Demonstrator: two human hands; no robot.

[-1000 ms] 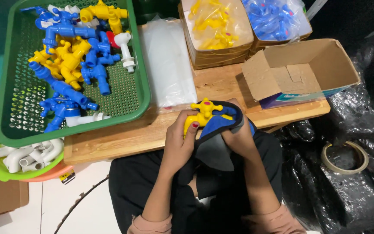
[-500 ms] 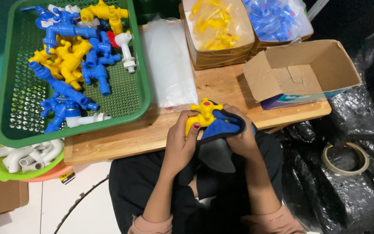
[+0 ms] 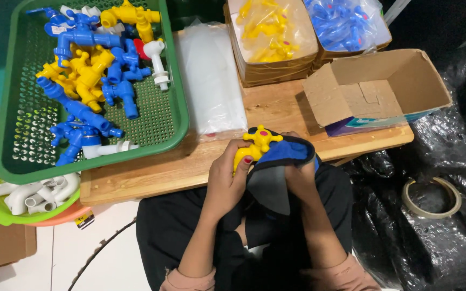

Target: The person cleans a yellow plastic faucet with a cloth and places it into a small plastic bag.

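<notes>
Yellow plastic tap (image 3: 258, 142) clamped in my left hand (image 3: 227, 175); right hand (image 3: 302, 178) presses blue-grey cloth (image 3: 276, 170) around it.

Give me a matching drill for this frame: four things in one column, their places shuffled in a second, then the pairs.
Things:
1. yellow tap
2. green basket
3. roll of tape
4. open cardboard box

Places:
A. on the black plastic at far right, off the table
B. at the table's right end, empty side up
C. held in the left hand, with the right hand pressing a blue cloth to it
D. at the table's left end, full of blue, yellow and white taps

Pairs: 1-C, 2-D, 3-A, 4-B
</notes>
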